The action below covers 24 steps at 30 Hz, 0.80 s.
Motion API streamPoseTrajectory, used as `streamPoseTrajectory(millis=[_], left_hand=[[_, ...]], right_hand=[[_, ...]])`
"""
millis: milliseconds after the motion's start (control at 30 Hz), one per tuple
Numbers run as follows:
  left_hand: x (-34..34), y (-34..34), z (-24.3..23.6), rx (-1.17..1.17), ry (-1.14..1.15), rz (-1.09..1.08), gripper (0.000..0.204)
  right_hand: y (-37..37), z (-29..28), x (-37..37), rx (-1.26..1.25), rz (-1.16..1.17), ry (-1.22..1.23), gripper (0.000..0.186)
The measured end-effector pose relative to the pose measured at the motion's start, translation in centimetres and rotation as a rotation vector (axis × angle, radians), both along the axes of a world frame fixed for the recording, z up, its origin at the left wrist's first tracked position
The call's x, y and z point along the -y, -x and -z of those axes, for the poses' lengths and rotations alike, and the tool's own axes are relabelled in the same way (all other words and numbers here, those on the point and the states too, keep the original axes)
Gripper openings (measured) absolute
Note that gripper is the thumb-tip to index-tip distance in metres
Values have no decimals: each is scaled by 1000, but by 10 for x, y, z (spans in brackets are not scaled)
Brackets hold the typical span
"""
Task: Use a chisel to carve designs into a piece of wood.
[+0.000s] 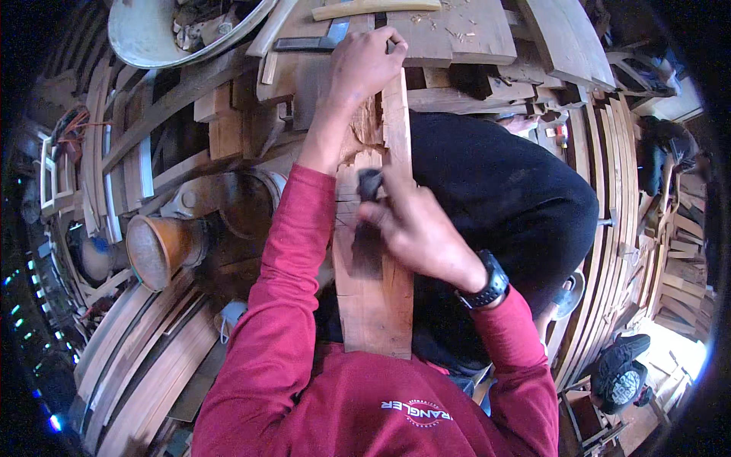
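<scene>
**Plank braced on lap, worked with small tool**

While the wooden plank (375, 297) lies lengthwise across the lap for support, left hand (364, 65) clamps its far end steady; right hand (415, 228) is clenched on a dark tool (368, 185) pressed against its face.

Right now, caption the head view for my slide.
Left hand steadies a long pale wooden plank; right hand presses a dark tool onto it.

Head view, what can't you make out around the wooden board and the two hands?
- Dark tool: blurred, half under the right hand; its kind is unclear.
- Wooden board: far end covered by the left hand.
- Metal square: partly behind the left hand.
- White basin: cut off by the top edge.
</scene>
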<state>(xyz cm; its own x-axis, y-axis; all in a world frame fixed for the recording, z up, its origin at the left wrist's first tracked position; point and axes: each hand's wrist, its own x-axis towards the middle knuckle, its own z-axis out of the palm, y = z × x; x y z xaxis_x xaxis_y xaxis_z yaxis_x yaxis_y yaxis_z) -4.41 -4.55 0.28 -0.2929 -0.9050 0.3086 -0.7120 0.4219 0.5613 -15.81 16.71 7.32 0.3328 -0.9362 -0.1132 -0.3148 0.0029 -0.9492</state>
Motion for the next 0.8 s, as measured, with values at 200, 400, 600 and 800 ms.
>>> streamPoseTrajectory(millis=[200,400,600,800], left_hand=[[-6,-3,-6,23,-8,-6,23],[-4,2,-5,27,-52,-24,24],[0,2,-9,28,13,5,24],[-12,-1,-26,64,-169,40,25]], right_hand=[[3,-13,5,141,23,-54,27],[5,-13,8,85,-1,72,26],[3,-4,6,42,-20,105,24],[5,-1,1,15,-82,-24,27]])
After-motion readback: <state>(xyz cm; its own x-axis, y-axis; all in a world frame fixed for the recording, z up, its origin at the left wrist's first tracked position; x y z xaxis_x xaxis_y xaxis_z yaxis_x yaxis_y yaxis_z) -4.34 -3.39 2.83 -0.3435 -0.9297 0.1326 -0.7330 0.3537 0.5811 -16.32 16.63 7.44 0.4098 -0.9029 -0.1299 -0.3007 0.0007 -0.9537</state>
